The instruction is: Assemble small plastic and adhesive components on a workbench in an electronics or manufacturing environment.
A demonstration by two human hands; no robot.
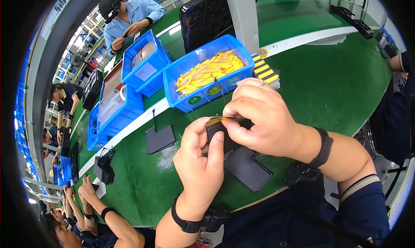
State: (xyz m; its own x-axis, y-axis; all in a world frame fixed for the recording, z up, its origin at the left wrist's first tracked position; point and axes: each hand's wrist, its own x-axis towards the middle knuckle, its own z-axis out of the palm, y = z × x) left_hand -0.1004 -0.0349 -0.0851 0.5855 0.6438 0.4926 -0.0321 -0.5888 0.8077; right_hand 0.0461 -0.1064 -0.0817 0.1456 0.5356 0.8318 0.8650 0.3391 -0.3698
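Note:
Above the bench, my left hand [196, 166] is closed on a flat black piece [213, 129], thumb on its face and fingers behind. My right hand [263, 116] pinches the top edge of the same piece, where a thin yellow strip [221, 119] shows. A short dark cable [221, 91] sticks up behind it. Part of the piece is hidden by my fingers. Just beneath my hands lies an L-shaped black sheet part [248, 170] on the green mat. Another flat black part [160, 139] with a cable rests to the left.
A blue bin [172, 92] of yellow strips [212, 71] stands ahead. More blue bins [140, 75] sit to its left. A black stack [104, 166] lies near a co-worker's hands [88, 192]. A grey post [242, 19] rises behind a yellow-black striped block [264, 71].

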